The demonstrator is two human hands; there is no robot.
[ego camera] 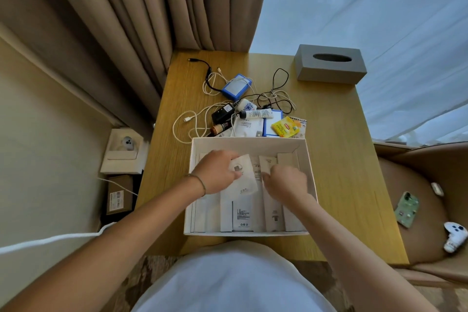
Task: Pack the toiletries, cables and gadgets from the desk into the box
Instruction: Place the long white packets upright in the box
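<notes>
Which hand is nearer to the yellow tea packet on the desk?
The right hand. It is in the box just below the yellow tea packet; the left hand is further left, on a white pouch.

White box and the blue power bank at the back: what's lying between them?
In the head view, a clutter: the black adapter, white tube, brown bottle, yellow tea packet and tangled cables separate the white box from the blue power bank.

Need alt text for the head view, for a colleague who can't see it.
Both hands reach into a white box on a wooden desk: the left hand holds a white packet, the right hand touches white sachets. Behind the box lie tangled cables and a yellow packet.
</notes>
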